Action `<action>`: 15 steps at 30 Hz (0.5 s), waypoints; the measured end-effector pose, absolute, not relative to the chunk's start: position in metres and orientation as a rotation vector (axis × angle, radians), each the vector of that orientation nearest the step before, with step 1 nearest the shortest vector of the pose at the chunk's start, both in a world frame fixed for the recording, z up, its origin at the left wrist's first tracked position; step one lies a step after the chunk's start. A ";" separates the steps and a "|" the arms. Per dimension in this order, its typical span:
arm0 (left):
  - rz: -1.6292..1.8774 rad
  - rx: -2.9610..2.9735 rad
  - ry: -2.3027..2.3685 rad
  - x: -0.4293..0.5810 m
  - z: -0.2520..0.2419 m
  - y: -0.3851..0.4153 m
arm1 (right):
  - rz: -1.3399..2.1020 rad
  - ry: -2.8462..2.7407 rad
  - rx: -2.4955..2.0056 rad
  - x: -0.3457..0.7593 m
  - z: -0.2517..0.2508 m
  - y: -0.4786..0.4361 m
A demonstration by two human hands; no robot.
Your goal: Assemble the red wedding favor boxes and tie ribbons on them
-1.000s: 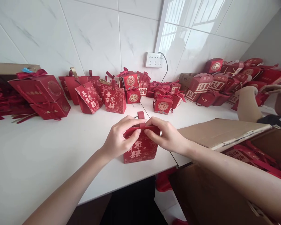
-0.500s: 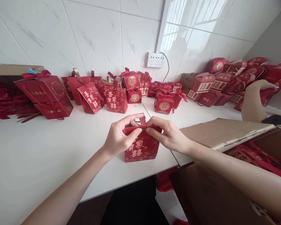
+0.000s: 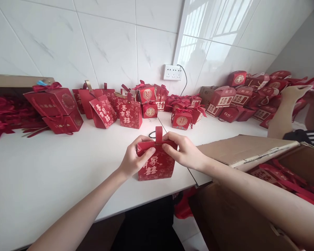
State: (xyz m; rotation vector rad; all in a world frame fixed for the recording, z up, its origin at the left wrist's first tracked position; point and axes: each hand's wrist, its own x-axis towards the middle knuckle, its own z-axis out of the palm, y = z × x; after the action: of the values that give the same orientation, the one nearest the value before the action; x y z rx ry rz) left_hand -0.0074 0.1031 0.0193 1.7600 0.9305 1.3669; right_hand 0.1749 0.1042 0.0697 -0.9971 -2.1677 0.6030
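White tabletop meets white marbled wall tiles up top. Red printed card gift bag stands lower centre of frame; L hand & R hand each pinch its top edge, thumbs in front. Prob. light, stiffish, creasable; best held up there. Vs. half a sec ago, L forefinger's off the red strap loop, which stands straighter.

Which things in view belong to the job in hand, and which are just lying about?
In the job:
- red gift box, held at its top by left hand and right hand
- its strap loop

Apparently just lying about:
- same-print box behind
- wall socket
- cardboard carton
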 end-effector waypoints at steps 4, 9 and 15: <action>1.381 1.719 0.954 -0.005 0.018 0.103 | 0.595 -2.168 -0.982 0.174 0.068 0.103; 1.234 1.731 0.856 -0.015 0.009 0.108 | 0.682 -2.062 -1.044 0.178 0.067 0.110; 1.324 1.720 0.841 -0.024 0.008 0.115 | 1.053 -1.285 -0.899 0.198 0.073 0.139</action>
State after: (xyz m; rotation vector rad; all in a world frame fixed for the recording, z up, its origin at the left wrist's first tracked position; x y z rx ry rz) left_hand -0.0237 0.1154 0.0079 1.7201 0.8410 1.3244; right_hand 0.1975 0.1386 0.0726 -0.8989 -1.2850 1.0534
